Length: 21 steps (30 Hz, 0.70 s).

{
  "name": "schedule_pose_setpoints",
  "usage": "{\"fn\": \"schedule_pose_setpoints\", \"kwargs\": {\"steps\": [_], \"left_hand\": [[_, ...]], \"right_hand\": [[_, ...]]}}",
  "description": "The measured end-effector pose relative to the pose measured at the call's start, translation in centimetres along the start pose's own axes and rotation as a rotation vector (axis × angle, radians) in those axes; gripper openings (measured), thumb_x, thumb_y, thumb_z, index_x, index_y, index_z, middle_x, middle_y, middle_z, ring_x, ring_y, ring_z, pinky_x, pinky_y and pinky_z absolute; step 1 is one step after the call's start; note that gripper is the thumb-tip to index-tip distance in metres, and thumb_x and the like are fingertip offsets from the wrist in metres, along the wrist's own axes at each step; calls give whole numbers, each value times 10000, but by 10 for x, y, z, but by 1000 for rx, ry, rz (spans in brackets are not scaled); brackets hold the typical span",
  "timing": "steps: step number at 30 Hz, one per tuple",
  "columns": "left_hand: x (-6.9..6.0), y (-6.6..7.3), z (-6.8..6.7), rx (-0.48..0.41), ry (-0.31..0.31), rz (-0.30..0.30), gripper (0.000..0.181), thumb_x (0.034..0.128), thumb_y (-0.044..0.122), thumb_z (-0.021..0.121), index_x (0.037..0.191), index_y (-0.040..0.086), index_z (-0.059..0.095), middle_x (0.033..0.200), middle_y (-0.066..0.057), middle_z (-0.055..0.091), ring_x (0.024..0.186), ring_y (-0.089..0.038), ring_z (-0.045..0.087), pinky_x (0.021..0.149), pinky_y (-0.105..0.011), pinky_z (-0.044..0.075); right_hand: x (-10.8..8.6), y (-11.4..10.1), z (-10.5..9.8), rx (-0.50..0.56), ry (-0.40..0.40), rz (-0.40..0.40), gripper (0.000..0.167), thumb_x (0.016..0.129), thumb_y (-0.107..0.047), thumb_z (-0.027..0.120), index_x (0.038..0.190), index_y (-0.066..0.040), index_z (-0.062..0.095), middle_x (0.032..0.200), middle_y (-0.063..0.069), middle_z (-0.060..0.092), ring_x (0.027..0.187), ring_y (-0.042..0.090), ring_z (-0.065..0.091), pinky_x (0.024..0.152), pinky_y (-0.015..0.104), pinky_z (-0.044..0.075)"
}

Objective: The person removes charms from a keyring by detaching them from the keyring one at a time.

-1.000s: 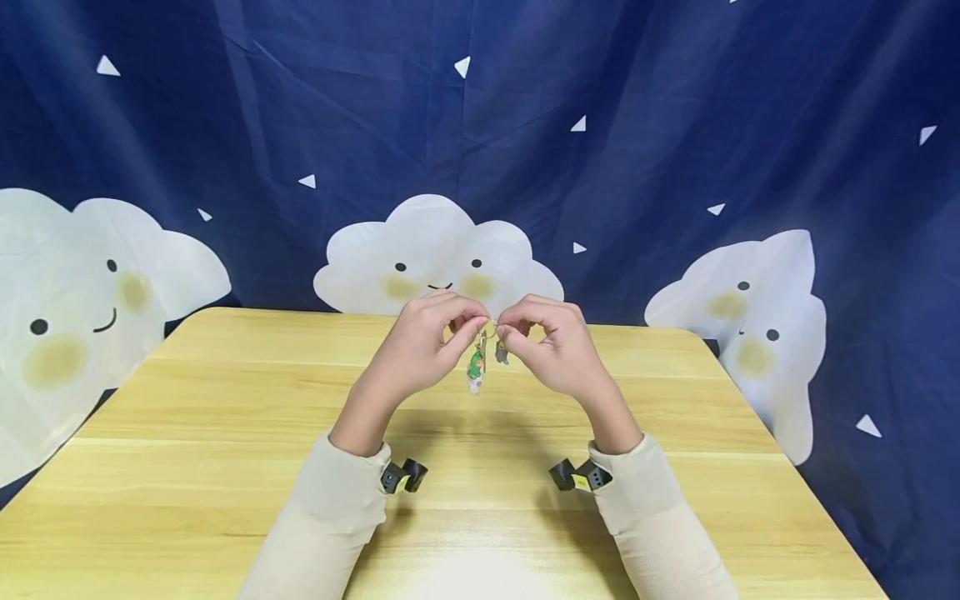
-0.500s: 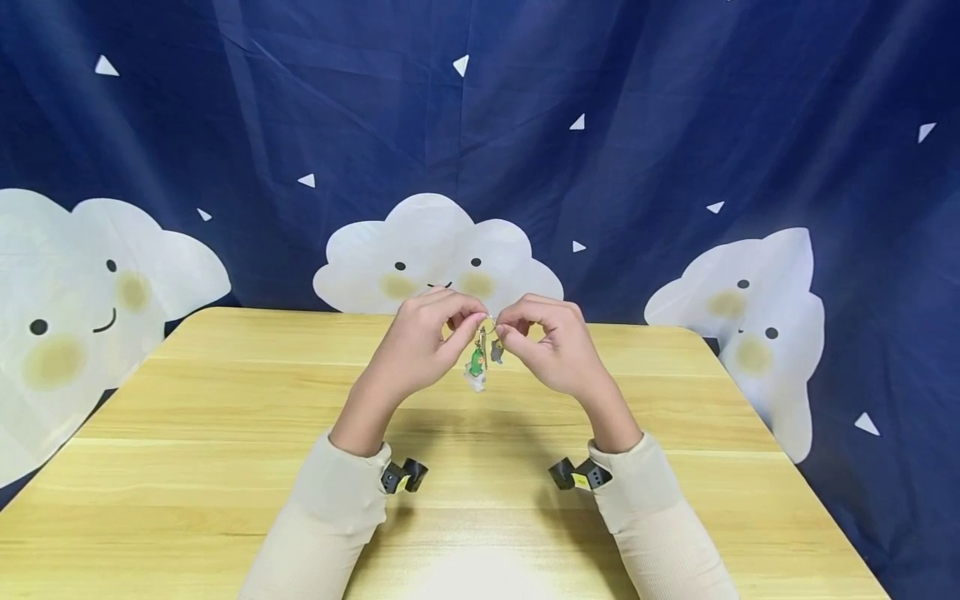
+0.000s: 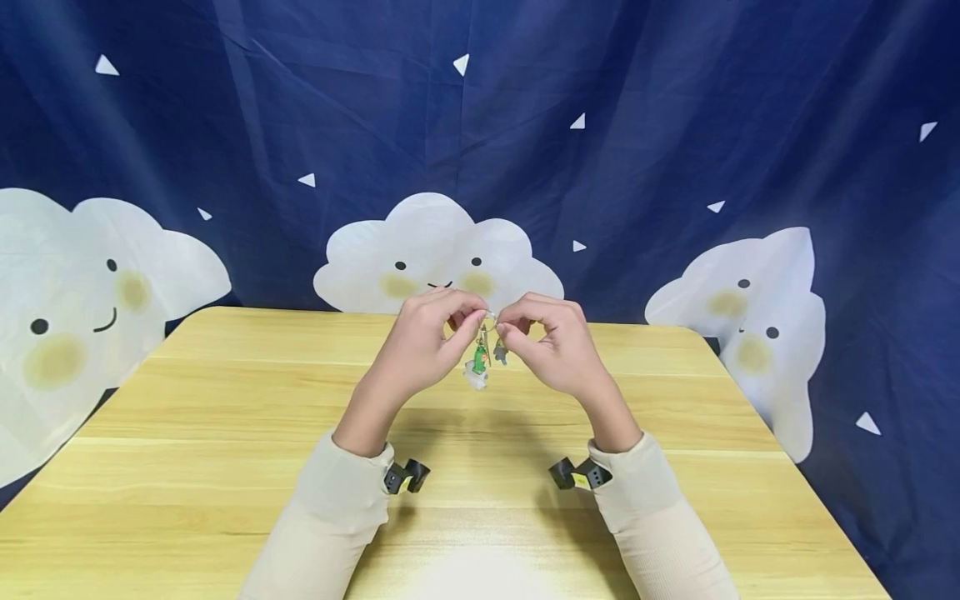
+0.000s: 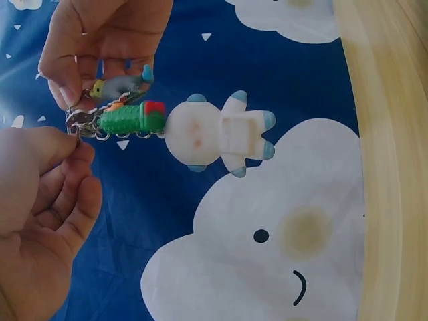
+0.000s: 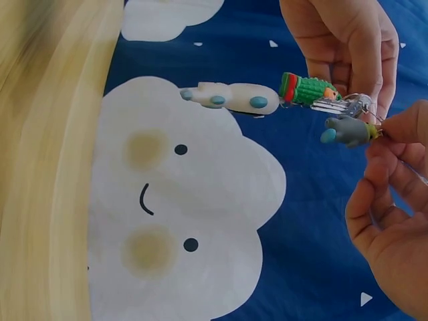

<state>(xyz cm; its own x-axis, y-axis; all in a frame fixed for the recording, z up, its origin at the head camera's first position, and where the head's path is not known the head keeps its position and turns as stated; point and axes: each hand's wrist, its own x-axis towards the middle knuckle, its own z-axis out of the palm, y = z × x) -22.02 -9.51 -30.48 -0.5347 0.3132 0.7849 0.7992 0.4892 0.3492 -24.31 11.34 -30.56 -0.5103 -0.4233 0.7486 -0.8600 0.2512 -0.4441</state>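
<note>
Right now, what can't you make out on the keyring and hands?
- Keyring: head view, too small, loop partly behind left grip and right grip; can't tell if it's sprung open.
- White charm: left wrist view, face blurred.
- Left grip: left wrist view, cut off by left edge.
- Right grip: right wrist view, cut off by right edge.

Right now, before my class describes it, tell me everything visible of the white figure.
The white figure is a charm that looks like smooth plastic or rubber. Its round head has a blue piece on each side and a faint pinkish mark; its body has a raised square panel, and its arms and legs end in blue. It hangs head up below the green charm, above the table; whether the two charms touch is unclear. Neither the left hand nor the right hand touches it.
</note>
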Motion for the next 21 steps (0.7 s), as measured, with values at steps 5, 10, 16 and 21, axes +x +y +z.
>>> {"fn": "schedule_pose_setpoints", "kwargs": {"steps": [5, 10, 16, 21], "left_hand": [[0, 0, 0, -12, -47, -2, 103, 966, 31, 665, 1013, 14, 754, 802, -28, 665, 720, -138, 602, 662, -281, 543], [-1, 1, -2, -6, -50, -5, 78, 955, 41, 689, 967, 8, 758, 797, -24, 672, 712, -132, 603, 659, -266, 541], [-1, 1, -2, 2, -40, 14, 78, 952, 34, 692, 969, 1, 761, 818, -43, 693, 718, -145, 611, 657, -267, 543], [-1, 0, -2, 5, -24, 16, 73, 949, 30, 692, 961, 6, 760, 814, -46, 687, 710, -150, 612, 642, -312, 557]], "right_hand": [[0, 1, 0, -3, 10, 10, 117, 879, -55, 684, 834, -128, 762, 753, -92, 659, 707, 126, 573, 597, 267, 434], [0, 1, -2, -9, -2, 21, 107, 880, -60, 689, 831, -126, 758, 753, -93, 652, 715, 128, 576, 600, 274, 441], [-1, 1, -2, -5, -17, 25, 112, 879, -51, 687, 835, -127, 758, 752, -91, 649, 708, 128, 577, 598, 291, 453], [-1, 3, -1, 5, -24, 20, 119, 880, -35, 682, 844, -117, 761, 760, -84, 659, 707, 127, 581, 603, 285, 460]]}}
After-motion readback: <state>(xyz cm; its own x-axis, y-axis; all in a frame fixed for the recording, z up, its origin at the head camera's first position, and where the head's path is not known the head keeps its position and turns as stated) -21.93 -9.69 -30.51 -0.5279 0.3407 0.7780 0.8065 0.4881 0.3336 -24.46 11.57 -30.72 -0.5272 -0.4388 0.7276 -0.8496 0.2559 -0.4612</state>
